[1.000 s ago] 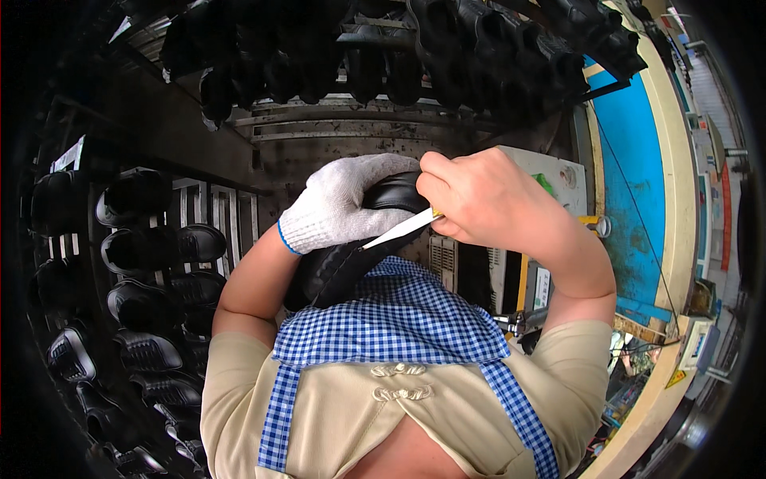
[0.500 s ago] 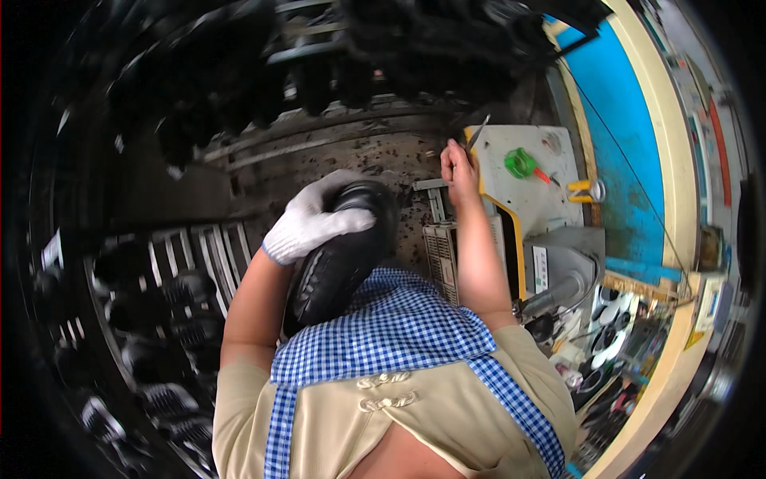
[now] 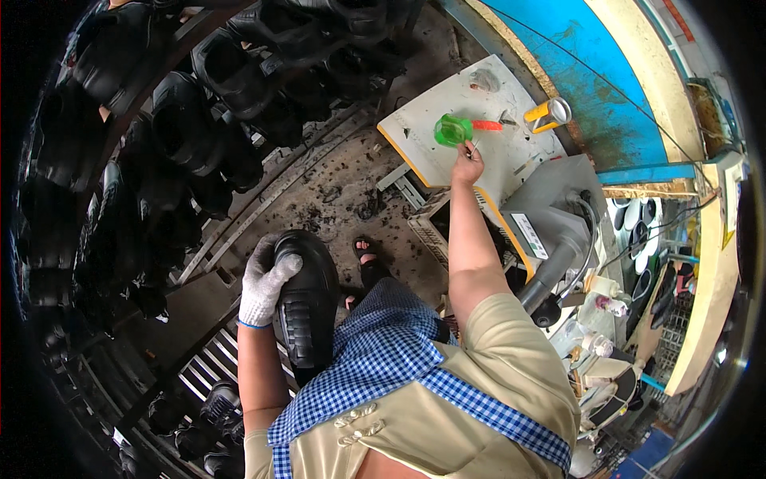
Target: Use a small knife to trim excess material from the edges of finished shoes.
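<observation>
In a white knitted glove, my left hand [image 3: 267, 281] grips a black shoe [image 3: 306, 307] near its front end. The shoe's ridged sole shows, and it rests close against my checked apron. My bare right hand [image 3: 467, 168] reaches over the white-topped table [image 3: 423, 104]. Its fingers are pinched around a thin metal tool [image 3: 472, 148], whose kind is hard to make out. The fingertips are right beside a translucent green cup [image 3: 452, 130]. A red-handled brush [image 3: 488, 125] lies against that cup.
Racks hold several black shoes [image 3: 227, 68] at the left and far left. A yellow can [image 3: 547, 116] stands on the table's right side. Close to my right arm is a grey machine with a pipe [image 3: 550, 275]. Dark scraps litter the floor [image 3: 327, 195].
My view has turned toward the table. My right hand has moved from the table's left edge to beside the green cup. The left hand still holds the shoe.
</observation>
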A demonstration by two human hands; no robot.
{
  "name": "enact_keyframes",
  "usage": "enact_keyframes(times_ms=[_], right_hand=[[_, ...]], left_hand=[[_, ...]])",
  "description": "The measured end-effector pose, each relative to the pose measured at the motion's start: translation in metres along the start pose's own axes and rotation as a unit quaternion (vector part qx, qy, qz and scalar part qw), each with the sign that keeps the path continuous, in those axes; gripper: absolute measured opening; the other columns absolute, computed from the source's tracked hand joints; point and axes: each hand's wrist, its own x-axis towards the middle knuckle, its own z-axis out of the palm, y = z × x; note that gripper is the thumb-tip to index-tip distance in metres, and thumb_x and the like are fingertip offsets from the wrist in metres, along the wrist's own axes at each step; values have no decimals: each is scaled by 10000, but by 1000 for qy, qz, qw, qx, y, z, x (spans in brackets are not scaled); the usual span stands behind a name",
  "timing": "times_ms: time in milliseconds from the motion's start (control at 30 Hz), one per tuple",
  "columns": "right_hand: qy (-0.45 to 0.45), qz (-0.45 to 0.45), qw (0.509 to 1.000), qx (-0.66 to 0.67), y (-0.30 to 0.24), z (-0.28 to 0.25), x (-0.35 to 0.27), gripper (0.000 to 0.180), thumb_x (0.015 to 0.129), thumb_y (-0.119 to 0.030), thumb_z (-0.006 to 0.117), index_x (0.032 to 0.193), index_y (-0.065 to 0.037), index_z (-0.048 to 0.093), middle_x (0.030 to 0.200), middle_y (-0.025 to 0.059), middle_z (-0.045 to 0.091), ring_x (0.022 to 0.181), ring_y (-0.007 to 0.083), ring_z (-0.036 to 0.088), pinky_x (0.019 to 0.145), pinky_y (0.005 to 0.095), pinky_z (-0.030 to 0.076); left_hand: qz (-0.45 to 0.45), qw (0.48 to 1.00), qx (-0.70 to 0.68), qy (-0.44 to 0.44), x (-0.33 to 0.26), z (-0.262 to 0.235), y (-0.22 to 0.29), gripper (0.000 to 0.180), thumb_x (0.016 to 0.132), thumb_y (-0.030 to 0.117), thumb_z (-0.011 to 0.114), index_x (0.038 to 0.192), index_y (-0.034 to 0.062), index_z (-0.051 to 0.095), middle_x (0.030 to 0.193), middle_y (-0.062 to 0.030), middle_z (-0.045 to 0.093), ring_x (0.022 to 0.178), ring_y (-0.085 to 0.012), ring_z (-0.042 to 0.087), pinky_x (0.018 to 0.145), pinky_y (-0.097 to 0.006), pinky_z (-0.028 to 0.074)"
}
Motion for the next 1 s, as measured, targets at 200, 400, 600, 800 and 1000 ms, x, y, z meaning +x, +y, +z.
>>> enact_keyframes(times_ms=[200, 400, 600, 800, 1000], right_hand=[[22, -36, 999, 21, -12, -9, 10, 132, 854, -46, 684, 977, -1, 703, 856, 64, 681, 753, 117, 583, 697, 252, 479], [-73, 201, 957, 194, -130, -5, -52, 172, 907, -193, 664, 999, -48, 666, 827, 21, 634, 474, 34, 417, 379, 183, 263], [-375, 254, 824, 340, -220, 29, -118, 162, 934, -189, 625, 1007, -48, 659, 825, 25, 625, 457, 32, 379, 396, 182, 266], [-520, 288, 747, 298, -256, 45, -158, 139, 910, -124, 646, 990, -12, 668, 811, 75, 651, 498, 46, 446, 435, 166, 304], [-526, 284, 771, 219, -272, 52, -181, 150, 901, -149, 667, 966, -13, 671, 798, 57, 640, 498, 47, 465, 414, 161, 289]], left_hand=[[-2, 999, 29, 22, 21, 2, 4, 624, 731, 230, 818, 1234, -28, 553, 1148, -105, 628, 1035, -191, 583, 940, -313, 454], [43, 996, 63, 41, 43, 8, 14, 664, 733, 306, 819, 1243, -29, 558, 1146, -120, 631, 1031, -187, 592, 927, -312, 471], [79, 995, 56, 27, 43, 6, 29, 619, 734, 305, 821, 1213, -5, 583, 1103, -99, 648, 996, -166, 603, 914, -297, 477], [115, 988, 82, 61, 34, 1, 30, 630, 724, 318, 829, 1220, 13, 586, 1113, -90, 651, 1020, -159, 598, 934, -303, 470], [124, 985, 103, 68, 28, -6, 27, 653, 707, 344, 834, 1217, 15, 590, 1116, -101, 652, 1028, -177, 604, 949, -309, 462]])
